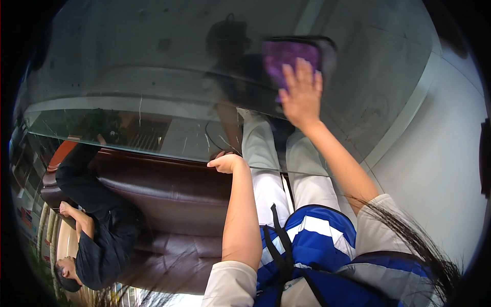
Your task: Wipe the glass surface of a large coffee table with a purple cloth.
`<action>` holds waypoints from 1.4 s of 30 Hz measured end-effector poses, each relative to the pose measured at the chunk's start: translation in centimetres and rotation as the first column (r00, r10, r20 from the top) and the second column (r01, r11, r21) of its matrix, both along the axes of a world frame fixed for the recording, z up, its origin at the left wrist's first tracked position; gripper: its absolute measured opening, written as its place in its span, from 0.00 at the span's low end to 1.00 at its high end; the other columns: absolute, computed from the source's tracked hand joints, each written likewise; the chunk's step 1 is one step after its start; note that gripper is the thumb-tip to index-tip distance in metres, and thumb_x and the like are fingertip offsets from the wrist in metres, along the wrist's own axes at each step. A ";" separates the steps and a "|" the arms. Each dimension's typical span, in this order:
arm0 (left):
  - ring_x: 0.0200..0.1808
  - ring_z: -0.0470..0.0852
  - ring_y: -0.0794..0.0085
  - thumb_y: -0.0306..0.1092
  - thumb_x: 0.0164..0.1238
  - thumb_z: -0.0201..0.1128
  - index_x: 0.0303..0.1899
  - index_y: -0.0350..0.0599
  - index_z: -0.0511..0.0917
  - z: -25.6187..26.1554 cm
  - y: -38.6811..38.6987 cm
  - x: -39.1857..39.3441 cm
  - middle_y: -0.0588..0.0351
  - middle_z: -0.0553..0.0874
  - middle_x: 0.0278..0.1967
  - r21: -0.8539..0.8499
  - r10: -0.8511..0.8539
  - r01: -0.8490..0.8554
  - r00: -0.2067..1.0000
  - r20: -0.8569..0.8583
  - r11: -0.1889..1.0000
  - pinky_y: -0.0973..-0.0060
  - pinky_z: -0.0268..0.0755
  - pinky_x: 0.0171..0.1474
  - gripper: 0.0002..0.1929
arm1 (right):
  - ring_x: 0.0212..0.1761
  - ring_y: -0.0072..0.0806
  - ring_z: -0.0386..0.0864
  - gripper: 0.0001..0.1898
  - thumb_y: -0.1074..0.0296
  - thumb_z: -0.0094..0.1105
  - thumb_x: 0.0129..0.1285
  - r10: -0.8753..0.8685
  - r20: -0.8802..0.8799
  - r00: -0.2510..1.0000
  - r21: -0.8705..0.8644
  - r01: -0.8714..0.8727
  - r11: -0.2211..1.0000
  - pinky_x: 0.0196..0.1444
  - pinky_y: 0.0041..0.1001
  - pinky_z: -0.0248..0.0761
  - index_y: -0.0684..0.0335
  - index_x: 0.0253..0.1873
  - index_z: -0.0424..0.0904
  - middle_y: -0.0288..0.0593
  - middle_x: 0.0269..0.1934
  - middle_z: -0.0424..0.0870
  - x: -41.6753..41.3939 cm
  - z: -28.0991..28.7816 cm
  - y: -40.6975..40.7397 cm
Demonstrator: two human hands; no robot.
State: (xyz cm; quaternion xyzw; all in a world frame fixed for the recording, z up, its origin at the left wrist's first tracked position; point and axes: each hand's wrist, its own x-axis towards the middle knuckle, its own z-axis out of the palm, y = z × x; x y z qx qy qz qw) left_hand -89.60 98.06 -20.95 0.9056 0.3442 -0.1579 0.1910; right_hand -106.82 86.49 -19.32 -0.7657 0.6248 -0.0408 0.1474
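Note:
A dark glass tabletop (126, 84) spreads before me, with reflections and a few pale streaks near its front edge. On its right part lies a purple cloth (291, 57) with a dark border, slightly blurred. My right hand (303, 96) lies flat over the cloth, fingers stretched forward and pressing it against the glass. At the near edge, my left hand (226, 162) grips the rim of the glass, its wrist bent to the left; part of its fingers is hidden or only dimly visible by the edge.
A brown leather sofa (184, 215) stands close along the table's near left side. A person in dark clothes (107, 238) sits on it at the left. Pale floor (441, 153) lies to the right. My legs (268, 188) reach under the glass edge.

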 end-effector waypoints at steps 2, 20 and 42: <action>0.36 0.81 0.50 0.58 0.70 0.22 0.23 0.37 0.79 -0.2 0.2 0.1 0.43 0.82 0.24 0.013 -0.040 0.040 0.999 0.000 0.999 0.58 0.74 0.48 0.40 | 0.71 0.35 0.56 0.30 0.57 0.55 0.58 0.183 0.058 0.981 -0.063 -0.180 0.982 0.70 0.43 0.44 0.48 0.67 0.62 0.44 0.69 0.58 4.0 0.2 -2.7; 0.32 0.80 0.50 0.57 0.71 0.24 0.20 0.36 0.79 -0.4 0.4 -0.2 0.42 0.82 0.22 0.040 -0.062 0.059 0.996 0.065 0.997 0.57 0.73 0.45 0.40 | 0.72 0.49 0.50 0.29 0.57 0.41 0.68 -0.362 0.003 0.932 -0.244 0.352 0.904 0.69 0.49 0.40 0.60 0.71 0.54 0.53 0.70 0.53 -4.5 -0.8 -2.7; 0.46 0.77 0.55 0.55 0.68 0.26 0.38 0.30 0.79 -1.5 2.0 0.9 0.42 0.81 0.43 -0.097 -0.093 0.105 0.989 0.118 0.990 0.62 0.69 0.54 0.37 | 0.68 0.46 0.58 0.25 0.60 0.43 0.65 -0.501 -0.075 0.862 -0.381 0.439 0.814 0.68 0.44 0.49 0.61 0.66 0.62 0.54 0.66 0.62 -29.3 -2.7 -11.1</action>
